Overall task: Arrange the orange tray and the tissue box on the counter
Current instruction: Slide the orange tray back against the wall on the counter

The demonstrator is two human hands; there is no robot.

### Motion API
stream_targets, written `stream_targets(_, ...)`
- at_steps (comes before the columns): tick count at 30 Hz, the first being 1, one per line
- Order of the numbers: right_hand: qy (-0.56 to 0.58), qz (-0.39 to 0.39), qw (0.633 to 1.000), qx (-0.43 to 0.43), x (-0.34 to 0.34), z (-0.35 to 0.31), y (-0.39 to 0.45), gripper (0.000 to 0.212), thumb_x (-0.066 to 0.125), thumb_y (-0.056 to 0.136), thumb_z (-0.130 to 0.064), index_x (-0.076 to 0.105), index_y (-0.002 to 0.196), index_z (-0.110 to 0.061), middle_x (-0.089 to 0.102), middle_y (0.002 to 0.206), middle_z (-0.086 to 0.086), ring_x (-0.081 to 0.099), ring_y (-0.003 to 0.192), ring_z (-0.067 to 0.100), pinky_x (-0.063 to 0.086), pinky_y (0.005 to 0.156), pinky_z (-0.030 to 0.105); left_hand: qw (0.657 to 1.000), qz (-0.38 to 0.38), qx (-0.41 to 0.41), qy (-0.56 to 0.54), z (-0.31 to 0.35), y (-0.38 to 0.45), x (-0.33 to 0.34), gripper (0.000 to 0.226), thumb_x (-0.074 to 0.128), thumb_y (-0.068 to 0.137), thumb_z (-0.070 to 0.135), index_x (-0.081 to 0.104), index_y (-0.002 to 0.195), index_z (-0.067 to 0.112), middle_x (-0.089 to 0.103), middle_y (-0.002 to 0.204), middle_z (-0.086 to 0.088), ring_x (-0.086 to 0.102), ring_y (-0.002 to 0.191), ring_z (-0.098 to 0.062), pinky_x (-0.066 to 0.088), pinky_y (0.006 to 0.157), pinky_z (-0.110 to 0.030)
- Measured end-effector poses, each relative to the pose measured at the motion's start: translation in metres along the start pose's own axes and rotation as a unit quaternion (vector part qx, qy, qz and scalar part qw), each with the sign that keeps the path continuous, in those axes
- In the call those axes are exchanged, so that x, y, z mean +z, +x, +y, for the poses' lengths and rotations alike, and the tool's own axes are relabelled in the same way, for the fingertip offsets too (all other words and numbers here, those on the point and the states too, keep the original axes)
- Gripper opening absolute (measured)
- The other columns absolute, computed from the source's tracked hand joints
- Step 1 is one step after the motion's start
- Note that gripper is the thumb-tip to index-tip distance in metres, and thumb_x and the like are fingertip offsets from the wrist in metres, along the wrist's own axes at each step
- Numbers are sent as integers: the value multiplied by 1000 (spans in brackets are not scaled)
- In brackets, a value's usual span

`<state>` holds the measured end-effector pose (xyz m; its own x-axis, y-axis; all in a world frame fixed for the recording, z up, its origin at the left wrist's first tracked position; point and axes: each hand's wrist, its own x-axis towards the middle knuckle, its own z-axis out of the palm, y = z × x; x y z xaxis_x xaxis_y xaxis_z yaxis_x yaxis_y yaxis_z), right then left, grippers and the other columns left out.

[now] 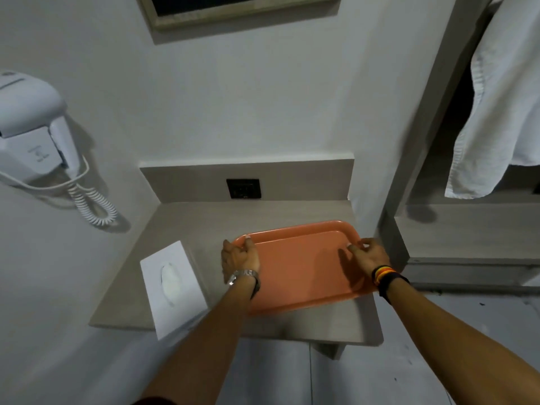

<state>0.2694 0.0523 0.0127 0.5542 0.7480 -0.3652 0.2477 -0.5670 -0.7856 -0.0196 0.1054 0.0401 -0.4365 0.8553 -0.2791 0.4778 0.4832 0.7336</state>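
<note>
An empty orange tray lies flat on the right half of the small grey counter, turned slightly askew. My left hand grips the tray's left rim near its far corner, thumb over the edge. On the opposite rim, near the far right corner, my right hand pinches the edge. A white tissue box lies flat on the counter's left part, a tissue showing in its oval slot. Its near corner hangs over the counter's front edge. The box sits a short gap left of the tray, untouched.
A black wall socket sits in the grey backsplash behind the tray. A white wall-mounted hair dryer with a coiled cord hangs at the left. At the right, a white towel hangs over a lower grey shelf.
</note>
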Motion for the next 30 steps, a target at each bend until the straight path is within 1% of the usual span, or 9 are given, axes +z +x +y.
stream_targets(4, 48, 0, 999, 13, 31, -22, 0, 50, 70, 92, -39, 56, 135, -15, 61, 137, 16, 58, 123, 39, 46, 109, 54, 999, -21, 33, -12, 11, 59, -17, 71, 39, 98, 58, 27, 157, 20, 40, 159, -14, 45, 140, -42, 37, 115, -57)
stream_targets(12, 85, 29, 996, 28, 93, -54, 16, 47, 71, 91, -32, 59, 132, -13, 62, 136, 16, 58, 123, 39, 47, 109, 48, 994, -82, 61, -45, 8, 157, -30, 70, 42, 98, 57, 26, 157, 25, 41, 159, -15, 46, 140, -40, 37, 116, -51)
stream_targets(16, 92, 40, 995, 29, 108, -55, 24, 46, 71, 91, -30, 58, 132, -13, 62, 138, 15, 58, 124, 38, 46, 107, 46, 991, -111, 71, -39, 1, 182, -26, 69, 43, 97, 59, 29, 156, 25, 40, 161, -12, 44, 142, -38, 36, 119, -52)
stream_targets(19, 86, 39, 995, 24, 111, -53, 23, 49, 69, 93, -30, 55, 137, -14, 60, 141, 15, 56, 126, 38, 45, 108, 48, 985, -140, 93, -35, -11, 178, -27, 64, 45, 97, 60, 36, 153, 29, 46, 157, -9, 48, 139, -36, 39, 116, -48)
stream_targets(21, 50, 46, 998, -5, 113, -49, 14, 52, 68, 93, -30, 53, 139, -12, 58, 142, 17, 55, 128, 39, 45, 110, 49, 981, -147, 128, 23, -19, 170, -29, 62, 44, 98, 59, 38, 153, 30, 44, 159, -8, 42, 144, -34, 34, 120, -49)
stream_targets(23, -30, 58, 995, -71, 119, -37, -5, 54, 66, 94, -31, 51, 140, -8, 55, 143, 21, 52, 131, 41, 43, 111, 55, 962, -110, 193, 161, -31, 155, -33, 66, 38, 101, 56, 31, 157, 22, 32, 166, -8, 27, 153, -33, 22, 125, -49)
stream_targets(25, -132, 63, 976, -162, 131, -18, -34, 55, 63, 96, -32, 49, 143, -7, 48, 151, 23, 45, 138, 43, 37, 115, 56, 933, -85, 257, 239, -47, 132, -35, 66, 34, 103, 54, 28, 159, 20, 23, 169, -7, 16, 157, -31, 13, 128, -49)
stream_targets(27, -208, 44, 949, -232, 143, 5, -61, 60, 54, 99, -38, 42, 150, -9, 37, 161, 21, 34, 148, 39, 27, 122, 55, 907, -87, 292, 290, -68, 101, -34, 67, 32, 103, 54, 25, 160, 19, 16, 171, -7, 8, 159, -28, 8, 129, -48)
stream_targets(30, -274, 8, 921, -277, 159, 35, -95, 67, 41, 99, -44, 30, 158, -14, 22, 168, 12, 21, 155, 33, 12, 126, 54, 884, -80, 308, 341, -100, 56, -32, 73, 28, 102, 54, 14, 162, 15, 6, 172, -10, 0, 160, -28, 2, 129, -47)
